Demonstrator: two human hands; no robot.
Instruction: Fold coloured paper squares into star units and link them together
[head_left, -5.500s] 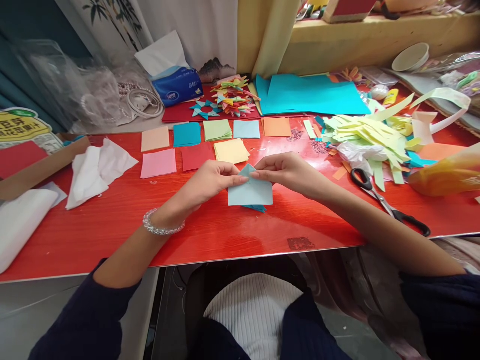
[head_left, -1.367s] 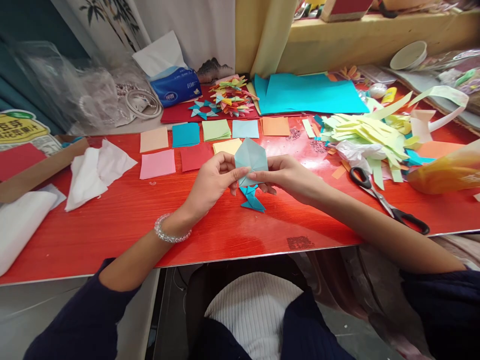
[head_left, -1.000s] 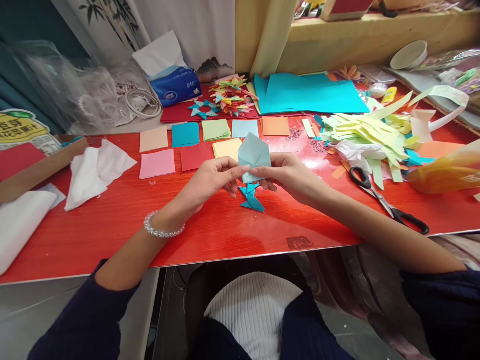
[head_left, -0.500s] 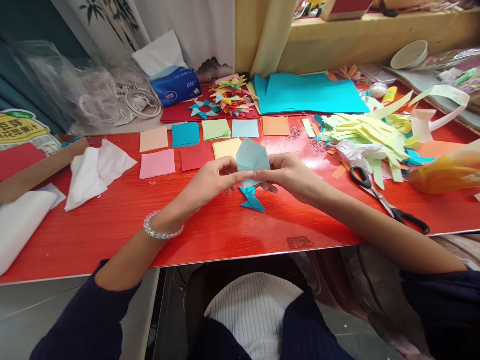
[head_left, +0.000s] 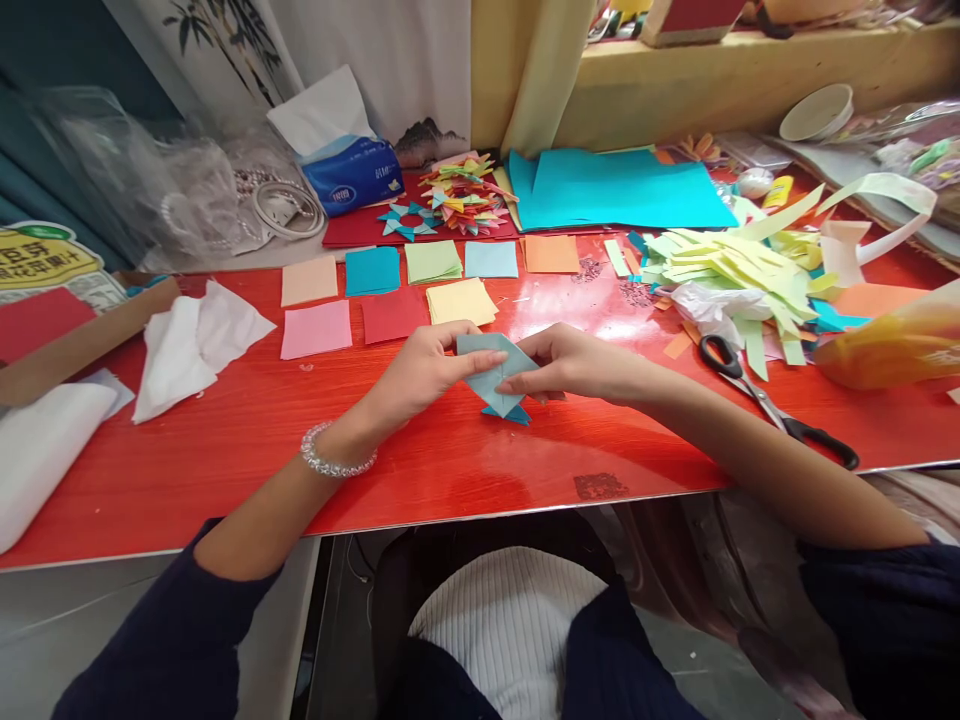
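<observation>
A pale blue folded paper (head_left: 487,382) is held between my two hands over the red table (head_left: 420,480). My left hand (head_left: 431,372) grips its left side, thumb on top. On the right side, my right hand (head_left: 566,368) pinches it, thumb near the middle crease. Under the paper, a darker blue folded piece (head_left: 514,414) lies on the table, mostly hidden. Beyond my hands are stacks of paper squares: pink (head_left: 316,330), red (head_left: 393,314), yellow (head_left: 459,302) and light blue (head_left: 491,259).
Black-handled scissors (head_left: 776,405) lie right of my right forearm, by a heap of pale green strips (head_left: 727,258). Folded stars (head_left: 465,195), blue sheets (head_left: 615,188) and a tissue pack (head_left: 352,175) stand at the back. Crumpled tissues (head_left: 195,340) lie left.
The pale blue paper has come down and turned flatter, now covering more of the darker blue piece. My right thumb has moved slightly lower on it; the yellow stack shows more fully.
</observation>
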